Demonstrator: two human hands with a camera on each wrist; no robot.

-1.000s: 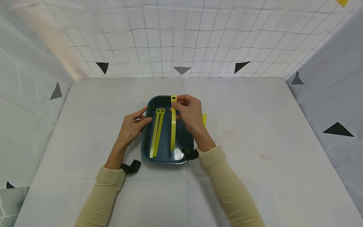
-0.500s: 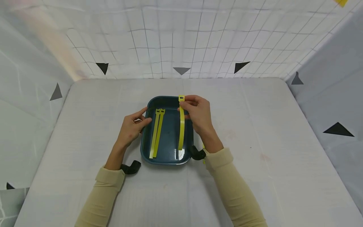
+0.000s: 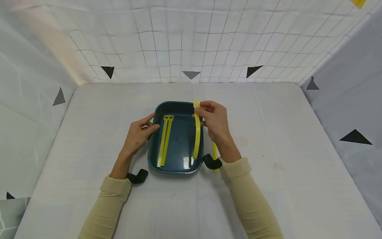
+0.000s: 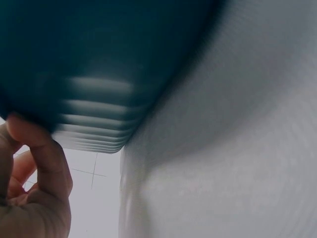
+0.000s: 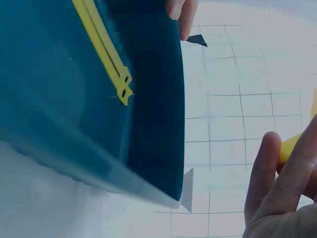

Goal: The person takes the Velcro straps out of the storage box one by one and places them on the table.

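Observation:
My left hand (image 3: 138, 135) grips the left rim of a dark teal tray (image 3: 179, 171), thumb over the edge; the left wrist view shows its fingers at the tray's outer wall. Inside the tray, toward the left, two yellow hook-and-loop cable ties (image 3: 164, 141) lie side by side, slotted heads at the far end. Between thumb and fingers my right hand (image 3: 217, 121) pinches another yellow cable tie (image 3: 197, 132) near its head. Its tail hangs down over the tray's right side. The right wrist view catches only a yellow bit of it behind the fingers.
Just right of the tray, one more yellow strip (image 3: 215, 151) lies on the white table (image 3: 283, 186), partly hidden by my right wrist and its black camera mount (image 3: 212, 162). A white gridded sheet (image 3: 191, 43) with dark triangles rises behind the table.
My right hand has moved right with the pinched cable tie, from over the tray's middle to its right edge. My left hand and the two ties in the tray have stayed put.

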